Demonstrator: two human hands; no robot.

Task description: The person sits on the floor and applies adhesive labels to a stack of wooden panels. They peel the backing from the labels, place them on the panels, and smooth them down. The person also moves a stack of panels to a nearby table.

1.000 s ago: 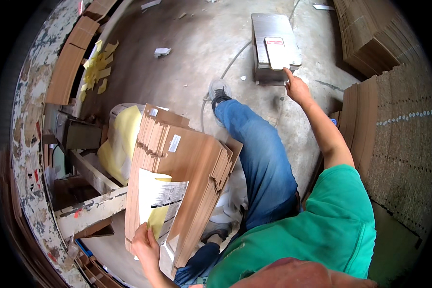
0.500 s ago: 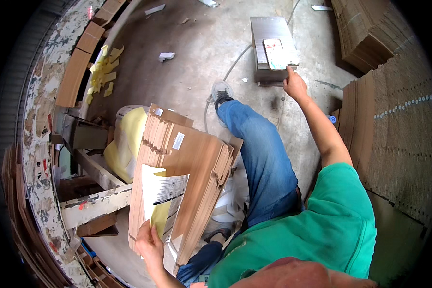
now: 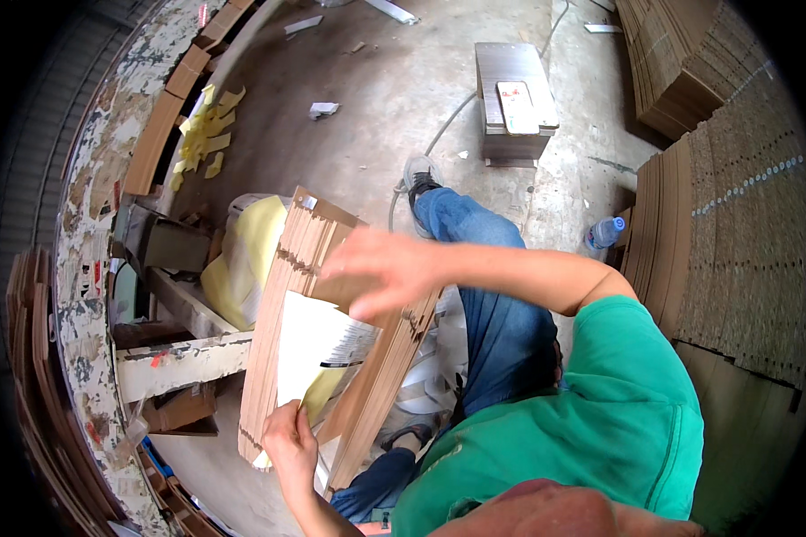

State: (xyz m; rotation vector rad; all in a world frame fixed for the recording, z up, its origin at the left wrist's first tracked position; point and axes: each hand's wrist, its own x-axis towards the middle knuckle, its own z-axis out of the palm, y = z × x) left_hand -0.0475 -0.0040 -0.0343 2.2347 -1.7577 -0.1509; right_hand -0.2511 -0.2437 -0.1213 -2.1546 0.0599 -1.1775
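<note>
A white printed label sheet (image 3: 318,333) with a yellow back lies on a tall stack of flat brown cardboard (image 3: 282,277) in front of me. My left hand (image 3: 291,440) pinches the sheet's near corner, where the yellow side shows. Above the sheet's far end, my right hand (image 3: 376,270) is smeared by motion. Its thumb and fingers are apart, and nothing shows in them. This hand and forearm hide part of the stack's top.
A metal box (image 3: 513,67) with a flat white phone-like thing (image 3: 516,107) on it stands ahead. Cardboard stacks (image 3: 658,215) line the right, beside a plastic bottle (image 3: 605,233). Yellow paper scraps (image 3: 208,134) lie far left, near a worn painted beam (image 3: 85,295). A cable (image 3: 452,121) crosses the floor.
My right hand has swung from beside the metal box, back and left, to above the cardboard stack. The label sheet has shifted slightly right, with my left hand still at its corner.
</note>
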